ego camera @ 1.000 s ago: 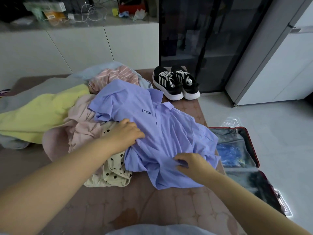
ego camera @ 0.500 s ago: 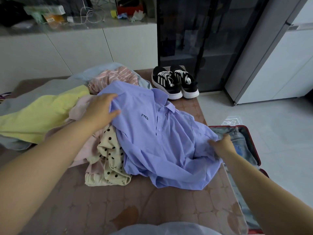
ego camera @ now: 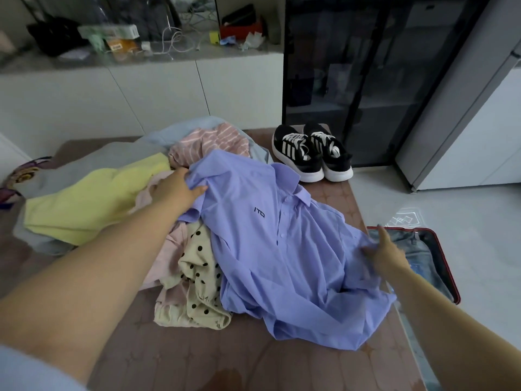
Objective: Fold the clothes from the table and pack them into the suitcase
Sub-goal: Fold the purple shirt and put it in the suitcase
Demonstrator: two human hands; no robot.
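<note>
Blue shirt (ego camera: pixel 282 263) is spread front-up on the table (ego camera: pixel 225 362); collar is toward the far edge, hem is bunched toward the near right corner; a small dark logo is seen on the chest. The side toward the left hand is draped over the clothes pile; the opposite sleeve reaches the table's right edge.

Left hand (ego camera: pixel 176 187) is closed on the shirt at the far shoulder; thumb is laid on top of the fabric, fingers are tucked under it.

Right hand (ego camera: pixel 386 252) is set at the right sleeve, at the table edge just above the suitcase; fabric is gathered at the thumb and appears pinched; one finger is held straight, pointing away; the grip itself is partly hidden by the back of the hand.

Suitcase (ego camera: pixel 441 261) lies open on the floor right of the table; red rim, dark lining; denim (ego camera: pixel 417 249) is already packed in it.

Pile beside the shirt: polka-dot cream garment (ego camera: pixel 197 277) and pale pink garment (ego camera: pixel 172 258) are partly covered by the shirt; yellow garment (ego camera: pixel 93 201) and grey garment (ego camera: pixel 98 156) lie further left; pink striped garment (ego camera: pixel 211 142) lies just behind the held shoulder.

Black-and-white sneakers (ego camera: pixel 313 153) are parked as a pair at the table's far right corner, in front of a dark glass cabinet (ego camera: pixel 366 80); a cluttered counter (ego camera: pixel 231 55) is seen along the back wall.
</note>
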